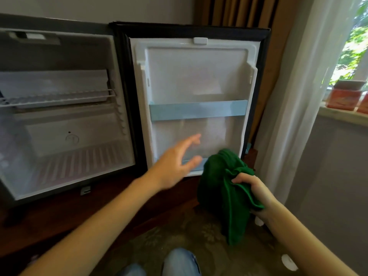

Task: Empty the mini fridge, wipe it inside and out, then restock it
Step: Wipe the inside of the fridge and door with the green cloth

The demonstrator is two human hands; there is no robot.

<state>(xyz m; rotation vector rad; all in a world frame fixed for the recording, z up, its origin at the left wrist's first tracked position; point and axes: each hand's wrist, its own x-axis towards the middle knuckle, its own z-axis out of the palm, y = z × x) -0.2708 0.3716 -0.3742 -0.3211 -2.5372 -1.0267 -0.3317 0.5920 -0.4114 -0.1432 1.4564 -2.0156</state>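
The mini fridge (59, 124) stands open at the left, its white cavity bare except for a wire shelf (59, 96). Its door (197, 76) is swung wide at the centre, inner side facing me, with a pale blue rail (199, 110) across it. My left hand (177, 162) hovers with spread, straight fingers in front of the door's lower part and holds nothing. My right hand (256, 188) grips a green cloth (221, 188) that hangs bunched below the door's lower right corner.
A dark wooden cabinet base (59, 220) carries the fridge. Patterned carpet (199, 236) lies below, with my knees in jeans (179, 261) at the bottom edge. A white curtain (298, 96) hangs right of the door. Orange boxes (342, 98) sit on the windowsill.
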